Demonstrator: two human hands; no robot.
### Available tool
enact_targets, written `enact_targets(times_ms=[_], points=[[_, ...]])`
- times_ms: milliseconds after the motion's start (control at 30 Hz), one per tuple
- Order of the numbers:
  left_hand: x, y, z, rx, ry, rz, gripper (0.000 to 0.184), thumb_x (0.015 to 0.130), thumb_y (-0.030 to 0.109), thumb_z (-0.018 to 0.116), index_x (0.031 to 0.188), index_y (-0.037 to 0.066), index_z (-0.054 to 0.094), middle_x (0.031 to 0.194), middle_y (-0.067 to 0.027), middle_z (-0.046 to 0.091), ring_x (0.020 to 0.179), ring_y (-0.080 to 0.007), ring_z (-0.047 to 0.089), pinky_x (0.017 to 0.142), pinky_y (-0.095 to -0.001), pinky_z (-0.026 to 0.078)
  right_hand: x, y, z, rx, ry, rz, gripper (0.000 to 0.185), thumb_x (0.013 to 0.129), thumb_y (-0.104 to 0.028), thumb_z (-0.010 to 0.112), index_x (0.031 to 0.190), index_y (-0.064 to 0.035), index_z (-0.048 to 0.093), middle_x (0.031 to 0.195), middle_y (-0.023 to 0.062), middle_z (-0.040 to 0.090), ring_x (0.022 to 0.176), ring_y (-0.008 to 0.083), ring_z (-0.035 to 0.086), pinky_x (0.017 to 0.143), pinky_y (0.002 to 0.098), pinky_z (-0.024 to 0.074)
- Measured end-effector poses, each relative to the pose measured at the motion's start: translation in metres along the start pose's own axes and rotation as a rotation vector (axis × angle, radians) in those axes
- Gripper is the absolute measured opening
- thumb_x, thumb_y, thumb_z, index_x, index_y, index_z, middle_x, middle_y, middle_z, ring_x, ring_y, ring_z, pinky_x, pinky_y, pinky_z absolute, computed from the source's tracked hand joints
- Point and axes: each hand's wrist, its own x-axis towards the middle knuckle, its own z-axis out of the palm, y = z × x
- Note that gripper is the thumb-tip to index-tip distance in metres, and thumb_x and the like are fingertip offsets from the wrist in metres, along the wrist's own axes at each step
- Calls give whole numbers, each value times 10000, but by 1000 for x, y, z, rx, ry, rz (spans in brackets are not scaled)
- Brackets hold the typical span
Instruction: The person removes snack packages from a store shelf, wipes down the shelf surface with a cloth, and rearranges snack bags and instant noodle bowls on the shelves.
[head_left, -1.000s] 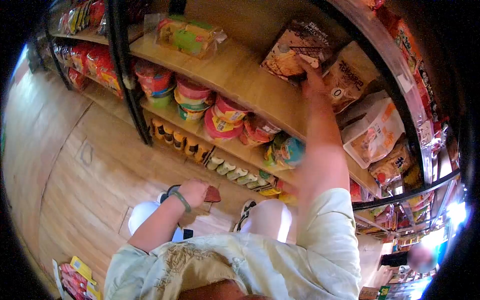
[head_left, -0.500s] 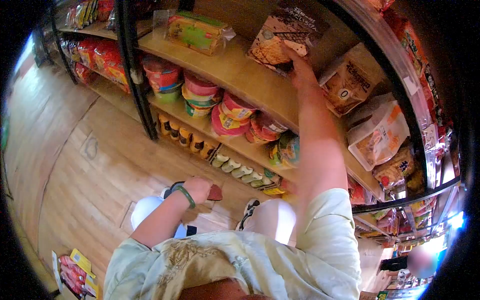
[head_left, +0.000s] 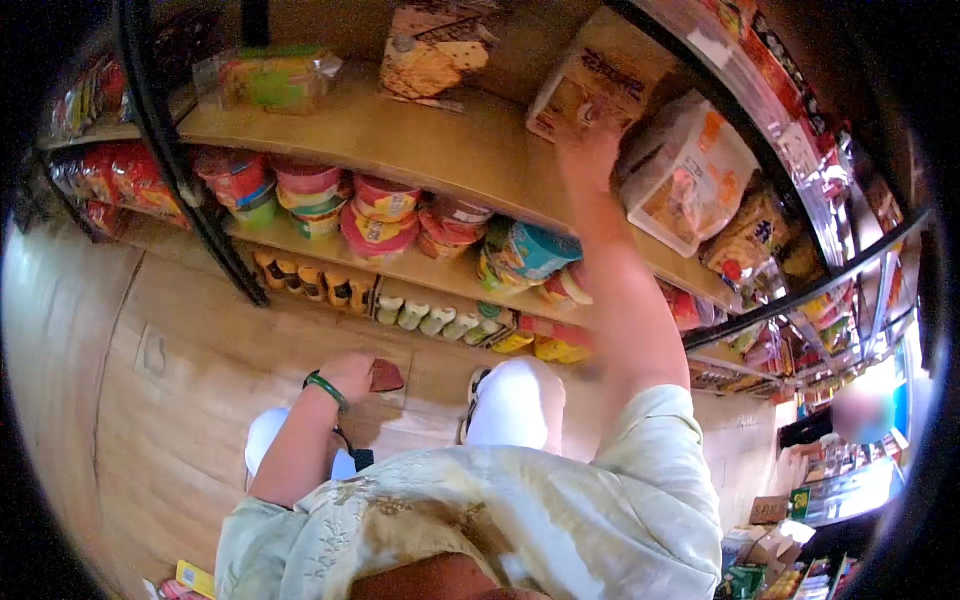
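My right hand is raised at the upper shelf, blurred, over the lower part of a brown package; its fingers are too smeared to read. Left of it, a package with a cracker picture stands upright at the back of the shelf. A white and orange bag leans just right of the hand. Low down, my left hand, with a green bangle at the wrist, is closed beside a dark red object that shows past its fingers.
The wooden upper shelf also bears a green and yellow package. Stacked noodle cups fill the shelf beneath, above rows of small bottles. Black posts frame the shelves. Another person is far off at the right.
My right hand has left the cracker package and moved right to the brown package. The cracker package now stands farther back and more upright. The view has turned.
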Motion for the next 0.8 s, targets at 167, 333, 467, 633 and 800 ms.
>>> enact_targets(times_ms=[167,333,467,633,800], points=[[7,-3,13,75,8,52,223,742,143,444,858,15,586,875,-223,584,838,-361,559,728,-431,447,14,41,-37,29,86,189,652,722,-242,636,1234,27,335,1256,231,369,1159,336,366,947,387,323],[15,-5,18,117,-18,54,245,732,147,456,853,-14,596,857,-245,581,815,-381,563,720,-433,451,50,117,-7,635,-111,764,764,752,-290,628,1334,-35,205,1375,152,224,1258,303,227,1002,404,242],[17,-4,18,28,-6,64,249,730,145,458,855,-22,593,859,-245,581,817,-378,566,712,-439,456,49,132,-26,-276,-689,-164,761,780,-305,603,1357,-71,165,1410,122,147,1294,294,129,1025,431,175],[24,-6,17,97,-132,33,314,772,171,445,1035,23,532,935,-232,573,886,-384,538,788,-460,430,35,52,-19,654,-217,775,854,739,-428,618,1364,-85,147,1426,125,64,1304,296,80,1039,448,102],[22,0,15,89,-216,-30,308,766,164,450,1023,17,535,937,-236,571,887,-394,534,784,-467,431,36,57,-17,770,-325,664,911,708,-475,629,1368,-101,124,1425,124,77,1299,288,103,1032,458,99]])
